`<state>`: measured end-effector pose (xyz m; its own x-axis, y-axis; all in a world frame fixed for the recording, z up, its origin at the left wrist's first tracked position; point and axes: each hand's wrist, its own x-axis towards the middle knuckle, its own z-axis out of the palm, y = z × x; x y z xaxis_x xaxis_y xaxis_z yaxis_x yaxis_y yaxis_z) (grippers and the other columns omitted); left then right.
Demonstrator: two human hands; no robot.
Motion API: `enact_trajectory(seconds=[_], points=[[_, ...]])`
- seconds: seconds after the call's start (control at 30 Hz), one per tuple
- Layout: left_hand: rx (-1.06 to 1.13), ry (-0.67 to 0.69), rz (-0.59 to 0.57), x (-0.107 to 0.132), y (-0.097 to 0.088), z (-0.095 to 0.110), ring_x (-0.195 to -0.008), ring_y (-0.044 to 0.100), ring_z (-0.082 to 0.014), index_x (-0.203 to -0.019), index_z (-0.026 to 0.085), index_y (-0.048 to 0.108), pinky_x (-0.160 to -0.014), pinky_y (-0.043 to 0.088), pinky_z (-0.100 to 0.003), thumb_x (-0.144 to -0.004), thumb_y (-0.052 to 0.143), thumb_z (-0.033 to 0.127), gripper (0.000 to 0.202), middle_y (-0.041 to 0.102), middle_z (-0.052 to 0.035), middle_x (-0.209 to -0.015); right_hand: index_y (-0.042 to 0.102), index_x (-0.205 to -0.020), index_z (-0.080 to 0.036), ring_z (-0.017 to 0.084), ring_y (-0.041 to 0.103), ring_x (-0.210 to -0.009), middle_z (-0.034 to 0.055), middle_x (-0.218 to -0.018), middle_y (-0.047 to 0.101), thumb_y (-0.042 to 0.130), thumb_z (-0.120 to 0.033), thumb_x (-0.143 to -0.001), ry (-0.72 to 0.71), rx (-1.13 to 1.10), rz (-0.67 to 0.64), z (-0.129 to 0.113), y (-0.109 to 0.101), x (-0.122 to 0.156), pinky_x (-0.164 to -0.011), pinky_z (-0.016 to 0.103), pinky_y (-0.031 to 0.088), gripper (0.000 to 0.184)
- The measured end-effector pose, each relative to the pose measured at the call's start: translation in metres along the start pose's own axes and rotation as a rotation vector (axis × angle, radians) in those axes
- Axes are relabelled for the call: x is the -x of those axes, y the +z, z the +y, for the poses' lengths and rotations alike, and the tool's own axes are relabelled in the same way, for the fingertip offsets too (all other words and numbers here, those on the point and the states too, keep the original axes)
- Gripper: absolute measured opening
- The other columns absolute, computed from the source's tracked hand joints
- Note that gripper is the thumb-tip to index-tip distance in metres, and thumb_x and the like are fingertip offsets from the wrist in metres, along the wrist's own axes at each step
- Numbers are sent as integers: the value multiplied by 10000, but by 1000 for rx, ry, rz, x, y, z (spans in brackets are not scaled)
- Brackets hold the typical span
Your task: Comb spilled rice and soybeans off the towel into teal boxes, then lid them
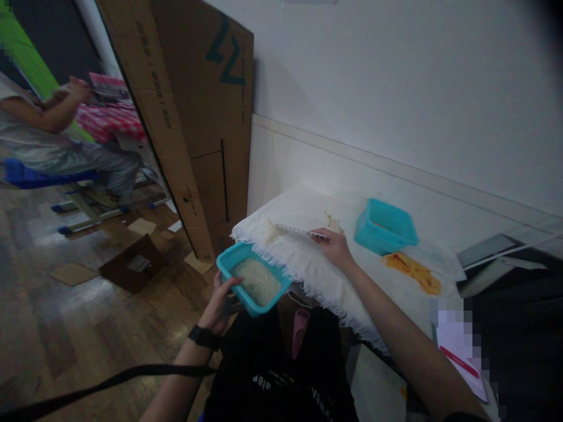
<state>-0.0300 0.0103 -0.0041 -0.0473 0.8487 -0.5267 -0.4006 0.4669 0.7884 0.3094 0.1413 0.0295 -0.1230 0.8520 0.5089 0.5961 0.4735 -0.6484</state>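
My left hand (219,302) grips the near-left side of a turquoise plastic tub (225,265), thumb over the rim. White rice-like grains (258,282) cover the tub's bottom. The tub is held against the fringed edge of a white cloth (303,258) on the table. In my right hand (336,245) is a thin white strip (294,230) with small marks along its length, pinched at one end. Its far end meets a small pale heap of grains (269,230) near the cloth's left edge. Little brownish bits (333,221) lie on the cloth behind my right hand.
A second turquoise tub (387,225) stands at the back of the table, beside an orange cloth (413,271). A tall cardboard box (211,129) rises at the left. Opened cardboard (132,264) lies on the floor. Another person (57,129) sits at the far left.
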Motion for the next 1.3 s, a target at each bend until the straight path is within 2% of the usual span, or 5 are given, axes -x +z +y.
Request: enact_trajectory(seconds=[0.4,0.83,0.93,1.03,1.3], points=[[12,6,-1,5,8,0,-893,704,-248,-1544,379,367,-663,630,-378,-825,778,355,828,619,-88,-1295,860,-1163,-307,226,838,-1052,-15,-1154,861,562,-133,-921,-45,69,2,-41,-20,78,-960,347,671,421],[30,7,-5,11,14,2,-871,701,-223,-1571,382,345,-659,621,-361,-788,803,345,907,632,-79,-1258,855,-1146,-398,312,828,-1065,14,-1141,855,627,-273,-943,28,47,-15,-74,-9,116,-976,498,681,330],[18,11,-7,10,13,1,-830,691,-211,-1571,380,343,-645,618,-359,-801,796,343,894,632,-79,-1251,817,-1159,-317,320,817,-1010,73,-1122,844,678,-383,-952,127,28,147,-60,-8,81,-929,464,672,258],[11,10,-21,9,11,-1,-852,708,-221,-1545,373,373,-677,631,-376,-825,791,367,833,638,-82,-1250,690,-1313,-240,319,784,-1037,126,-1223,786,742,-454,-870,177,-88,266,-28,-3,14,-909,437,655,494],[10,-19,-28,6,6,-3,-902,746,-246,-1554,380,380,-723,633,-392,-826,820,397,851,676,-96,-1281,636,-1292,-202,256,704,-843,81,-988,755,704,-558,-796,362,-269,134,50,38,-146,-745,376,607,615]])
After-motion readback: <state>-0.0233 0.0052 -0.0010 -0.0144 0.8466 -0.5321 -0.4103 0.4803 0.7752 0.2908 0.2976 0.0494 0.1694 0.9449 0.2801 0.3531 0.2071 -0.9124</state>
